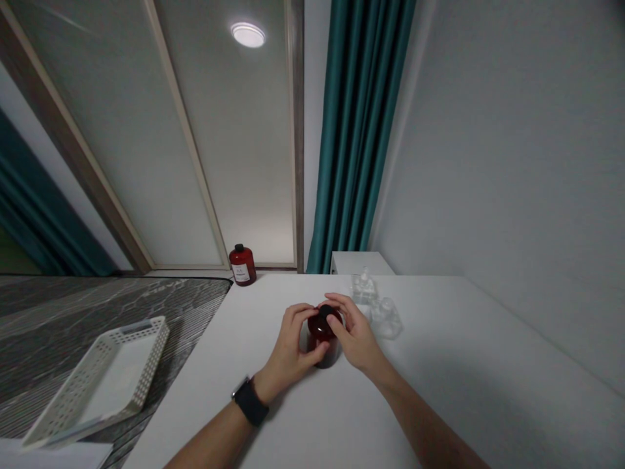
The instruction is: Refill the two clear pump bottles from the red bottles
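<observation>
In the head view, the dark red bottle (pixel 328 357) stands on the white tabletop (pixel 312 423) at the lower centre of the frame, between the two hands. The left hand (pixel 294 345), at the left of the bottle, is partly curled, with its thumb and fingers spread around the bottle's side. The right hand (pixel 358 335) is half closed at the bottle's right, its thumb and fingers around the black cap (pixel 325 310); how tightly it grips I cannot tell. Just right of centre, near the right hand, lies some clear plastic (pixel 385 319). Another red bottle (pixel 243 266), with a white label, stands upright at the tabletop's far left corner. A white basket (pixel 153 326) sits at the lower left.
</observation>
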`<action>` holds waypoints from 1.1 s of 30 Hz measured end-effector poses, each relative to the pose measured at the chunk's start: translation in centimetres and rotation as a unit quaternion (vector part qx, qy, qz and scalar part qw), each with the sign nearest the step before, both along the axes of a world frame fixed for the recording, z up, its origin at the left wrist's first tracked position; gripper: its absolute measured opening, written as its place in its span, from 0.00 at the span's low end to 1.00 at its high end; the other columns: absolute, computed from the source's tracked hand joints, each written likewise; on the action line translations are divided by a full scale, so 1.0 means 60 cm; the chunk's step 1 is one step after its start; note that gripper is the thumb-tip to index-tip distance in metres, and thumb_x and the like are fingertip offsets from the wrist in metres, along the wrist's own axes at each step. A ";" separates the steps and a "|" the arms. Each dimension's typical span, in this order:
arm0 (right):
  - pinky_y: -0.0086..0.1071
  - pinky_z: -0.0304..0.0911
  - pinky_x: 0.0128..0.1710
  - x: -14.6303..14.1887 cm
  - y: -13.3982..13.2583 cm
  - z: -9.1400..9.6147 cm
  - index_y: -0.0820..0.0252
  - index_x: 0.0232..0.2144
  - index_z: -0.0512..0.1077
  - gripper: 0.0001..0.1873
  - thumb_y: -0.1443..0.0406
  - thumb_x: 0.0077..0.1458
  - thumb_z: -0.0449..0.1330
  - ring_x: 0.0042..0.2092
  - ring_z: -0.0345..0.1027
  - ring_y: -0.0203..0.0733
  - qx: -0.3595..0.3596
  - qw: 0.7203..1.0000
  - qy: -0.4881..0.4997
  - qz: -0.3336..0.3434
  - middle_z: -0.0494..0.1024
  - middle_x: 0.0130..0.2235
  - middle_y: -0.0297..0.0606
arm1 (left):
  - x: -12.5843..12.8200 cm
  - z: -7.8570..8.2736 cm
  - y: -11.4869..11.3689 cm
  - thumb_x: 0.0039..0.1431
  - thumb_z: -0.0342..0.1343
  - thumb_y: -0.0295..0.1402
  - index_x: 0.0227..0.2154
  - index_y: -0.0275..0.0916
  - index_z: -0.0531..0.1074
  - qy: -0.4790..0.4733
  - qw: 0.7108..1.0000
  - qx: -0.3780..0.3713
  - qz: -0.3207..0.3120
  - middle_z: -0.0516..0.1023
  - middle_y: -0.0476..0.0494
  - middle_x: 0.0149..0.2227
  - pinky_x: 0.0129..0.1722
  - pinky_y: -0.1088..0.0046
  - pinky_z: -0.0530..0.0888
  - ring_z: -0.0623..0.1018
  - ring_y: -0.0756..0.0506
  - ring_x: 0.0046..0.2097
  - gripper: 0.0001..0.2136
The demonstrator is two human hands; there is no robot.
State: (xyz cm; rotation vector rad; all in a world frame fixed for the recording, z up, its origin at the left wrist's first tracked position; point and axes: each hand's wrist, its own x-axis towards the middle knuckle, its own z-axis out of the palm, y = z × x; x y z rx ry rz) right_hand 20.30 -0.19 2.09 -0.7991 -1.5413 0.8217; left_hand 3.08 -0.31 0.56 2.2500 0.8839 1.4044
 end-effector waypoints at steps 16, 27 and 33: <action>0.44 0.62 0.59 0.006 0.002 0.010 0.53 0.57 0.65 0.22 0.58 0.62 0.59 0.52 0.72 0.45 -0.037 0.998 0.011 0.058 0.78 0.47 0.41 | 0.004 -0.010 -0.003 0.57 0.61 0.26 0.55 0.46 0.62 -0.046 0.999 -0.025 -0.007 0.64 0.40 0.53 0.57 0.51 0.69 0.68 0.39 0.57 0.24; 0.45 0.62 0.61 0.003 -0.002 0.003 0.52 0.55 0.66 0.19 0.59 0.63 0.58 0.54 0.72 0.45 -0.031 0.999 0.012 0.041 0.78 0.49 0.41 | 0.007 -0.004 -0.005 0.54 0.61 0.25 0.54 0.45 0.62 -0.048 0.999 -0.014 0.002 0.64 0.40 0.53 0.56 0.51 0.70 0.69 0.39 0.56 0.25; 0.49 0.60 0.63 0.016 -0.001 0.017 0.51 0.58 0.65 0.21 0.56 0.65 0.56 0.58 0.69 0.47 -0.045 0.996 -0.001 0.083 0.77 0.55 0.44 | 0.003 0.000 -0.003 0.54 0.61 0.25 0.55 0.46 0.62 -0.034 0.999 -0.007 -0.014 0.64 0.39 0.53 0.56 0.50 0.69 0.68 0.38 0.57 0.26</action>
